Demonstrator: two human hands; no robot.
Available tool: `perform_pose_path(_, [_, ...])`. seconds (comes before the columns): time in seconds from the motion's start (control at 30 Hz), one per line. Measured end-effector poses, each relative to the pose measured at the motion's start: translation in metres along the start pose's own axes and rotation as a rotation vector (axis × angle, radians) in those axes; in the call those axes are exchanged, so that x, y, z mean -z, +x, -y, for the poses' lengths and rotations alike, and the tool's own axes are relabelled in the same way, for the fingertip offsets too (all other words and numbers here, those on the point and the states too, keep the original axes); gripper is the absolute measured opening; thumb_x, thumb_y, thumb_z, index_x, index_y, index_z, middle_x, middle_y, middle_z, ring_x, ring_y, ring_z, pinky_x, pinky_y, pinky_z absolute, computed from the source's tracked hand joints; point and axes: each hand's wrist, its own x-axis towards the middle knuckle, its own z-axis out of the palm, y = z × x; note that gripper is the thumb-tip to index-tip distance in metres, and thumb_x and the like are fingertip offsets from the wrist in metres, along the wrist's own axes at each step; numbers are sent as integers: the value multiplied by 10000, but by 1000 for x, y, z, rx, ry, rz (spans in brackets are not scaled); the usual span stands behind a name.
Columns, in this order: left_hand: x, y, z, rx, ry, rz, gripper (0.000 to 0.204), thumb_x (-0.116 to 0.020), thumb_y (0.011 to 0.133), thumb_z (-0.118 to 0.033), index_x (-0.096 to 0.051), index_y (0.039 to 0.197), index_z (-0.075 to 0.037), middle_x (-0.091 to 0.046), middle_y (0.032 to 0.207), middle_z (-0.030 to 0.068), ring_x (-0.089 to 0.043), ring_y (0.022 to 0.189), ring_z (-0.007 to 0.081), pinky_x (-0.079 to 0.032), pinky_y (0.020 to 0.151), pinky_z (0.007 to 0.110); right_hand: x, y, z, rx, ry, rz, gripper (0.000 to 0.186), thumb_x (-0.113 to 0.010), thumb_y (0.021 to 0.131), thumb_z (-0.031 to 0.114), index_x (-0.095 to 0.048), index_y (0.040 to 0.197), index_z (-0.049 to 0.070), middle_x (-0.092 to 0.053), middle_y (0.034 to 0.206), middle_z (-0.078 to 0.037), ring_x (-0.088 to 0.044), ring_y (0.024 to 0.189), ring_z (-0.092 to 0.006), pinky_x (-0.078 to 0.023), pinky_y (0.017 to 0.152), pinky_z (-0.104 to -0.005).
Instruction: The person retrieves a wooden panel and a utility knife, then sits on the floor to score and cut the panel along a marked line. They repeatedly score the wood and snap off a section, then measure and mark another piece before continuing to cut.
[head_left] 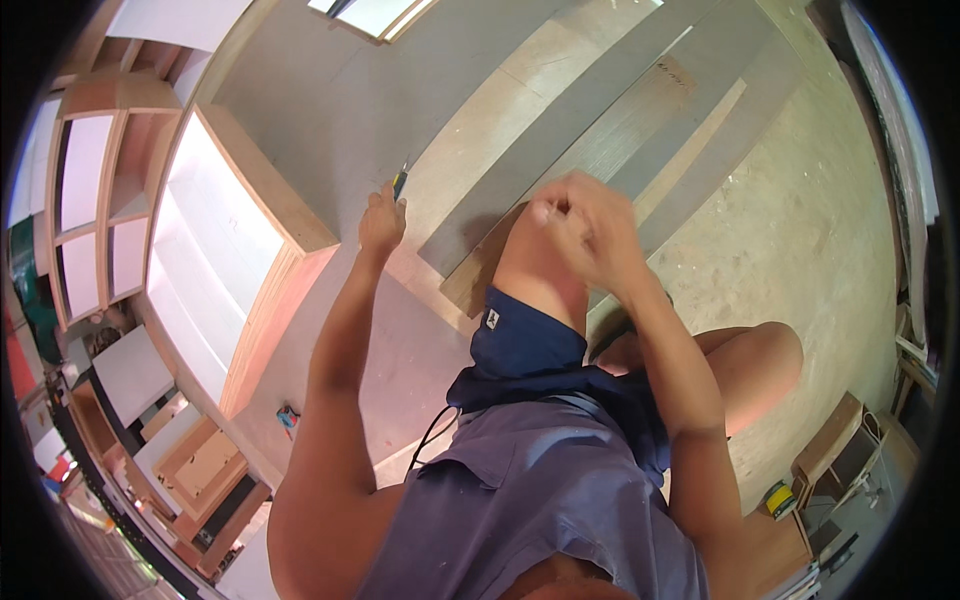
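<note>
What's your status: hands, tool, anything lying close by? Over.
Left hand: gripping yellow-black tool. Right hand: curled over bent leg, contents unclear. Nearby: grey strip between hands, white cabinet at left.

Yellow and black mark the knife [400,184], plain grey the strips [543,150], navy the shorts [525,335], purple-grey the top [540,450], white the panel [215,265].

Downward fisheye view (wide) from the head.
</note>
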Motion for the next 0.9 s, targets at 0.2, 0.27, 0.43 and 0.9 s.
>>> perform_pose_path(0.2, [-32,5,-48,-260,-1,-246,530,-740,870,-357,-567,1273,-60,-598,1138,207,-591,1091,414,-499,900,498,79,-33,182,640,-71,-67,169,-723,626,244,-718,786,189,-574,697,43,-526,606,-152,-453,589,-331])
perform_pose_path(0.27, [-41,-9,-82,-202,53,-145,600,-776,826,-408,-570,1247,-33,-602,1137,203,-593,1094,410,-501,898,497,100,-19,163,1010,-123,0,418,-617,474,343,-740,848,201,-623,809,21,-529,630,-135,-473,614,-315])
perform_pose_path(0.43, [-56,-1,-124,-89,-118,66,650,-817,775,-466,-591,1179,-10,-604,1140,229,-595,1124,394,-500,924,493,72,-38,213,556,70,-65,484,-527,410,336,-669,792,75,-586,811,-28,-458,571,-152,-446,576,-310])
perform_pose_path(0.9, [7,24,-89,-347,-436,-78,523,-754,841,-303,-652,1291,-58,-691,1210,218,-667,1109,371,-504,947,431,110,-114,239,443,-327,-147,69,-689,750,286,-731,774,236,-586,701,79,-543,658,-110,-505,675,-333])
